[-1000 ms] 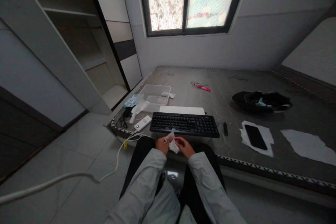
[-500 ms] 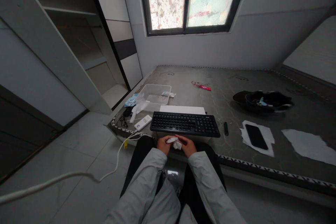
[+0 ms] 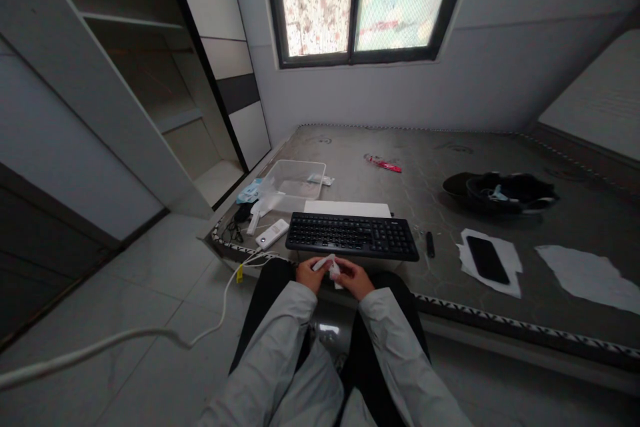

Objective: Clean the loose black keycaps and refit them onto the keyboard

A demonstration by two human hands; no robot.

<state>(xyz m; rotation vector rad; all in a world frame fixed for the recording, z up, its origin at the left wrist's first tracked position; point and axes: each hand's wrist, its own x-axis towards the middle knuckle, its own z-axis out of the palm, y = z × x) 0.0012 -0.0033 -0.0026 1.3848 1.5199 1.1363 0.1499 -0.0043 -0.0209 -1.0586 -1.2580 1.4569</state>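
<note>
Just in front of the keyboard, both hands meet above my lap. My left hand (image 3: 308,275) grips a small white object (image 3: 324,263), pale and smooth-looking, whose exact kind is too small to tell. Pinched in the fingers of my right hand (image 3: 357,280) is a crumpled white tissue (image 3: 335,271), touching or very close to the white object. A black keyboard (image 3: 353,237) lies on the mattress right beyond my fingers, partly over a white box-like thing (image 3: 347,209).
On the mattress (image 3: 415,193) are a clear plastic bin (image 3: 295,187), a white power strip (image 3: 273,234), a red packet (image 3: 387,165), a black cap (image 3: 500,193), and a phone (image 3: 487,260) on white paper. A white cable (image 3: 165,332) crosses the left side above the floor.
The white object in my left hand has turned to a steeper slant. My right fingers have drawn the tissue up closer against it. The keyboard and other things stay put.
</note>
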